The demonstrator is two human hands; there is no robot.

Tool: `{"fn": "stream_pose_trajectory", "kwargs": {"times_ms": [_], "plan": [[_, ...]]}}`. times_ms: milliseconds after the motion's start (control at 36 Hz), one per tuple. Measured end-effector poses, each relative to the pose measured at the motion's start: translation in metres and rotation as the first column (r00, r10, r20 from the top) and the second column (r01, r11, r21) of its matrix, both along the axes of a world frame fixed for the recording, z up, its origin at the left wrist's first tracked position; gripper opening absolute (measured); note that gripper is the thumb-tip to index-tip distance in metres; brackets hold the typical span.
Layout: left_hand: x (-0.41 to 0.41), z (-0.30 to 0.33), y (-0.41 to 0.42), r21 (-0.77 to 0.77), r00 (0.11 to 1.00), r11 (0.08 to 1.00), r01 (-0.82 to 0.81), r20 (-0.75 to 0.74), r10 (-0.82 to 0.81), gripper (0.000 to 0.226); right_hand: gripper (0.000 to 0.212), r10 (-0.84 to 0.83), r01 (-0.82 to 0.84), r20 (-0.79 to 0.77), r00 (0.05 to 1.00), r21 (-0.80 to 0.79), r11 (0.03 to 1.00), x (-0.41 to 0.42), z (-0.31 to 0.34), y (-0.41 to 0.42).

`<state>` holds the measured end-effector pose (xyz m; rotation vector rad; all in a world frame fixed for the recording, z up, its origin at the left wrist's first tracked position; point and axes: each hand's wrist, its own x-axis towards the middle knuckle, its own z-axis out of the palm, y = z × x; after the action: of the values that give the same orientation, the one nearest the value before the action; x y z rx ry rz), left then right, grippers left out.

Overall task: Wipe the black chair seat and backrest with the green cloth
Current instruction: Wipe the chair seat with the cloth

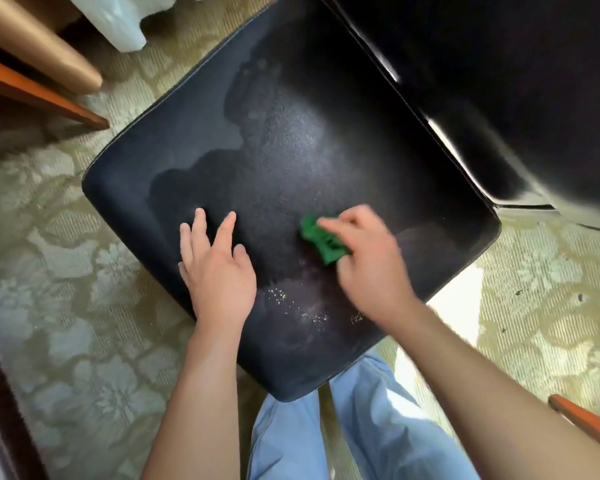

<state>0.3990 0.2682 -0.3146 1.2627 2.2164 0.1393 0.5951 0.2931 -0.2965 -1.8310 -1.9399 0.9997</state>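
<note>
The right hand (368,258) grips the bunched green cloth (323,239) and presses it on the black chair seat (291,150), near its front. The left hand (215,268) lies flat beside it, fingers spread, holding nothing.

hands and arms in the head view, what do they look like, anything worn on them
Both the left hand and the right hand are bare: no gloves, and no rings, watch or bracelet show. Both forearms are uncovered as far as the frame's lower edge, so no sleeve is in view. The right hand is slightly motion-blurred. Below the arms, light blue trousers cover the legs.
</note>
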Motion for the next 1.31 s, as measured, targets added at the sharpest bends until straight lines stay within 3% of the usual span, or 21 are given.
{"fn": "stream_pose_trajectory", "kwargs": {"times_ms": [111, 194, 278, 472, 611, 667, 750, 833, 1028, 1139, 1306], "plan": [[0.002, 0.001, -0.016, 0.039, 0.994, 0.993, -0.113, -0.004, 0.113, 0.05, 0.058, -0.238, 0.229, 0.128, 0.963, 0.083, 0.97, 0.049, -0.007, 0.021], [0.005, 0.005, -0.028, -0.009, 0.975, 0.975, -0.222, -0.022, 0.222, 0.052, 0.055, -0.258, 0.254, 0.191, 0.947, 0.042, 0.966, 0.051, -0.019, 0.021], [0.002, 0.003, -0.037, 0.007, 0.985, 0.986, -0.169, -0.033, 0.17, 0.053, 0.053, -0.209, 0.211, 0.231, 0.95, 0.02, 0.977, 0.032, -0.023, 0.017], [-0.006, -0.001, -0.039, 0.023, 0.988, 0.989, -0.148, -0.032, 0.149, 0.051, 0.05, 0.04, -0.031, 0.155, 0.987, -0.062, 0.998, -0.028, -0.025, -0.02], [-0.013, 0.0, -0.041, 0.001, 0.995, 0.995, -0.101, -0.01, 0.101, 0.054, 0.05, 0.254, -0.245, 0.044, 0.966, -0.145, 0.959, -0.052, -0.021, -0.053], [-0.013, 0.001, -0.041, -0.013, 0.996, 0.996, -0.086, -0.004, 0.086, 0.055, 0.056, 0.26, -0.263, -0.038, 0.965, -0.168, 0.95, -0.05, -0.016, -0.06], [-0.008, 0.004, -0.042, -0.045, 0.996, 0.995, -0.088, 0.015, 0.089, 0.054, 0.059, 0.082, -0.09, -0.073, 0.994, -0.107, 0.99, -0.023, -0.004, -0.059], [0.0, 0.004, -0.044, -0.045, 0.996, 0.995, -0.09, 0.018, 0.091, 0.053, 0.059, -0.169, 0.169, 0.032, 0.985, 0.007, 0.986, 0.021, 0.002, -0.048], [0.017, -0.002, -0.045, -0.009, 0.992, 0.992, -0.123, -0.002, 0.123, 0.056, 0.06, -0.591, 0.587, 0.185, 0.785, 0.084, 0.805, 0.103, -0.009, -0.038], [0.02, -0.001, -0.044, -0.004, 0.987, 0.987, -0.162, 0.007, 0.162, 0.058, 0.061, -0.578, 0.589, 0.257, 0.775, 0.041, 0.807, 0.093, -0.021, -0.044], [0.019, 0.0, -0.045, -0.004, 0.989, 0.989, -0.145, -0.006, 0.145, 0.063, 0.055, -0.321, 0.334, 0.246, 0.915, -0.014, 0.942, 0.027, -0.024, -0.063]]}}
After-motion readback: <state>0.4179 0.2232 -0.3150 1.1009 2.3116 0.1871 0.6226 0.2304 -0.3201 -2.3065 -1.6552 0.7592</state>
